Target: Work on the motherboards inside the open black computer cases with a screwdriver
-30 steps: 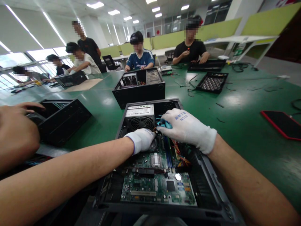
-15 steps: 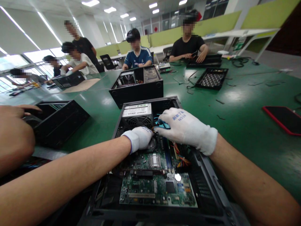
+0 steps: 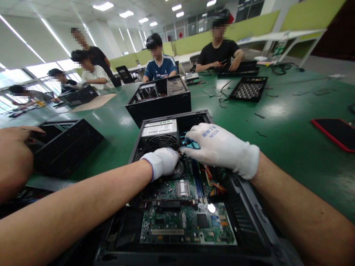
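A computer case lies open before me, with a green motherboard and a power supply inside. My left hand, in a white glove, is closed at thin wires beside the power supply, above the round CPU cooler; its fingertips are partly hidden. My gloved right hand grips blue-handled pliers over the same spot. The jaws of the pliers are hidden. Below the right hand, a bundle of coloured cables runs along the case's right side.
Another open case stands just beyond mine. At left, a co-worker's bare hand reaches into a black case. A red-edged black phone-like slab lies at right; a black tray sits farther back. Several people work around the green table.
The view has shifted slightly. Both my hands stay at the same spot in the case, with hardly any movement. The co-worker's hand at left appears a little farther left.
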`<state>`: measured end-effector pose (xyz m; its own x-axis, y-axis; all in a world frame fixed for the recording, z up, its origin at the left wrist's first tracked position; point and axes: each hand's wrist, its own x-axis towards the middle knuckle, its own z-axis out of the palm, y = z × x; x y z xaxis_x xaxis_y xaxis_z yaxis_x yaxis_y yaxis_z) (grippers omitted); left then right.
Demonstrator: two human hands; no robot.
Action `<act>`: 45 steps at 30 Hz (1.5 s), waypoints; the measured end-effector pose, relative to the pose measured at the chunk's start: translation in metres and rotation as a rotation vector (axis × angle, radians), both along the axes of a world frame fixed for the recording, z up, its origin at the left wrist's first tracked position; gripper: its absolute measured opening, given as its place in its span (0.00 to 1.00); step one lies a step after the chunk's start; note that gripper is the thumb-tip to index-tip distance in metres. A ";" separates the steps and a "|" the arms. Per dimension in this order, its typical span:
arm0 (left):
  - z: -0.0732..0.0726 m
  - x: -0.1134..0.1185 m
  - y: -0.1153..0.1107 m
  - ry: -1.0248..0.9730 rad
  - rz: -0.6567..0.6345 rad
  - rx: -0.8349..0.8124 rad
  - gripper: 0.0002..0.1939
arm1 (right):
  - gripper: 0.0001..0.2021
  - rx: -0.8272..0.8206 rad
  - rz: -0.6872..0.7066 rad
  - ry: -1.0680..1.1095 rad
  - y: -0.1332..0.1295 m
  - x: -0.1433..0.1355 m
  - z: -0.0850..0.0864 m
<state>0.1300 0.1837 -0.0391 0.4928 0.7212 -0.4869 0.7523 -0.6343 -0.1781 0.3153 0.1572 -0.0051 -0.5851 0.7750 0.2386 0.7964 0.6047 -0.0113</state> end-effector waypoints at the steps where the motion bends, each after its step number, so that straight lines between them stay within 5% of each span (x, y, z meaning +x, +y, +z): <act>1: -0.001 -0.001 0.001 -0.006 0.003 0.002 0.22 | 0.22 0.001 0.001 0.000 0.000 0.000 0.000; 28: -0.023 -0.019 0.008 -0.197 0.011 0.090 0.21 | 0.21 -0.005 0.016 0.003 0.000 0.000 0.001; 45: -0.020 -0.019 0.004 -0.211 0.035 0.082 0.21 | 0.22 -0.013 0.011 0.002 0.000 0.000 0.001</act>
<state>0.1110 0.1881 -0.0594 0.5515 0.7725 -0.3148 0.7995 -0.5972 -0.0648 0.3157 0.1569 -0.0042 -0.5933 0.7717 0.2293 0.7896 0.6133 -0.0209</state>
